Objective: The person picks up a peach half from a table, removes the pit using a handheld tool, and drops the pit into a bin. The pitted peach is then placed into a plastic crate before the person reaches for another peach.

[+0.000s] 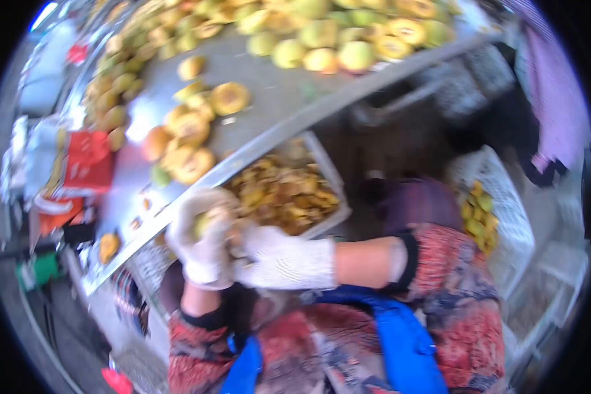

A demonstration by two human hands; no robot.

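White knitted gloves cover both of my hands, which are together just off the metal table's near edge. My left hand [202, 246] is wrapped round a yellow-green peach [202, 223], of which only a small part shows. Against it, my right hand [259, 256] is closed, its fingertips meeting the left hand near the fruit. Motion blur hides what the right fingers grip. Just beyond my hands is a crate [335, 174] holding yellow-brown peach pieces [285, 194].
On the metal table [269, 98] lie several halved peaches [190, 128], with a large heap of peaches [315, 39] farther back. A white crate [512, 197] with yellow-green pieces [479, 217] stands at right. A red package [88, 161] is at left.
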